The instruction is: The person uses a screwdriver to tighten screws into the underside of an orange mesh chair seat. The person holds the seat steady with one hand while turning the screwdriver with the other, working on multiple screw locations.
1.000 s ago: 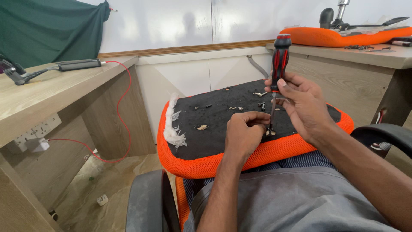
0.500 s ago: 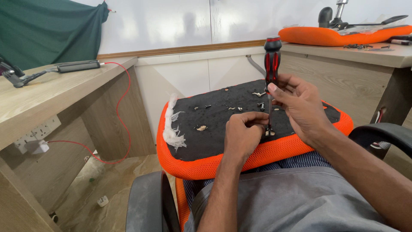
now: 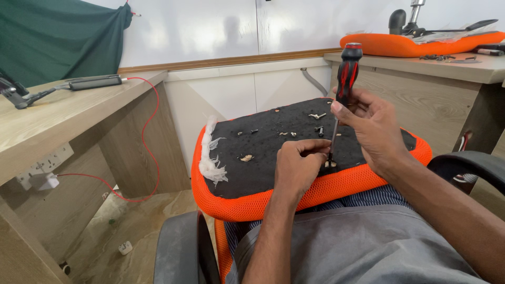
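Gripping the red-and-black screwdriver [image 3: 344, 89] right of centre, the right hand [image 3: 371, 129] was closed round its shank below the handle, tip planted on the black underside of the orange seat pad [image 3: 252, 205] across the lap. The left hand [image 3: 297, 168] pinched shut at the tip. A tilted shaft could slip and jab those fingers; loose screws [image 3: 317, 129] might roll off.

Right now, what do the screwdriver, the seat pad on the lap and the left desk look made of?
Screwdriver: glossy red-and-black handle, probably plastic or rubber; thin shaft looks like steel.
Seat pad: orange mesh fabric rim, matte black panel, material unclear.
Desk: pale wood-grain board, likely laminate.
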